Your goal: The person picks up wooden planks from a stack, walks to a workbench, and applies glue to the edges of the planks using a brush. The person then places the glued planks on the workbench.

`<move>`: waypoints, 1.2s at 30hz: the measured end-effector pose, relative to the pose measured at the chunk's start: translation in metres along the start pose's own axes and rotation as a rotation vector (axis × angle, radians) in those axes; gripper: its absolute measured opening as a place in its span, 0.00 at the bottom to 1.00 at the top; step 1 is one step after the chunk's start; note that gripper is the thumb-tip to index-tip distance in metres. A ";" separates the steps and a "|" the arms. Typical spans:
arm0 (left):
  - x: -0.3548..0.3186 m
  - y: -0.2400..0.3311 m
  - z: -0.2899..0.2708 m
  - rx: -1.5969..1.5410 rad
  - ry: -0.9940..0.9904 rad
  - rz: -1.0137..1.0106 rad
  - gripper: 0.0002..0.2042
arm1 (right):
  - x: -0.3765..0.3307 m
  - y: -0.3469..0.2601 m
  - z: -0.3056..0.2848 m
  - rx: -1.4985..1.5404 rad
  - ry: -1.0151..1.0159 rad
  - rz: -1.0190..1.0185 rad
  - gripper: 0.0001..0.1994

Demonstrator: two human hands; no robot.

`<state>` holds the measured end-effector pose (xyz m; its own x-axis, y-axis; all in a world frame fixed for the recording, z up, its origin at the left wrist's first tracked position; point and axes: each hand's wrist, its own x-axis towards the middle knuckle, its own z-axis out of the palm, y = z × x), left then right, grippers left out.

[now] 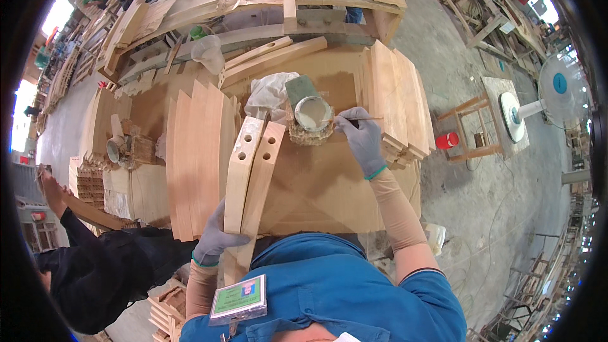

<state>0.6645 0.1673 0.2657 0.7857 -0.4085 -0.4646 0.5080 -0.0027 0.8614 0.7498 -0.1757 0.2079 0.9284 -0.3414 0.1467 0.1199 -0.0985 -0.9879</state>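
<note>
My left hand (pixel 218 239), in a grey glove, grips a pair of long curved wooden pieces (pixel 258 180) near their lower ends. They lie side by side and slant up and away from me, each with two round holes at the far end. In my right hand (pixel 362 142), also gloved, a thin wooden stick (pixel 372 118) is pinched between the fingers. Its inner end reaches the rim of a round pot (pixel 312 113) of whitish paste. Crusted residue coats the pot's support. Behind it lie a dark greenish block (pixel 303 88) and a white cloth (pixel 269 90).
Stacked curved boards stand left (pixel 199 152) and right (pixel 396 98) on the cardboard-covered table (pixel 316 183). Two more wooden pieces (pixel 275 60) and a cloudy plastic bottle (pixel 208 54) are farther back. A person in dark clothes (pixel 120 272) works at left. A fan (pixel 529 109) stands right.
</note>
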 end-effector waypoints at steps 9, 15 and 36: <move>0.010 0.006 -0.005 -0.002 0.077 0.027 0.42 | 0.003 0.026 0.009 -0.058 0.107 -0.004 0.02; 0.019 0.013 -0.005 0.042 0.081 -0.006 0.42 | -0.006 0.039 0.030 0.448 0.217 0.175 0.01; 0.021 0.026 0.009 0.117 0.014 0.068 0.42 | -0.024 -0.017 0.017 0.895 0.411 0.260 0.03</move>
<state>0.6907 0.1505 0.2803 0.8221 -0.3988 -0.4063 0.4093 -0.0820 0.9087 0.7312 -0.1503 0.2201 0.7907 -0.5640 -0.2381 0.3073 0.7020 -0.6425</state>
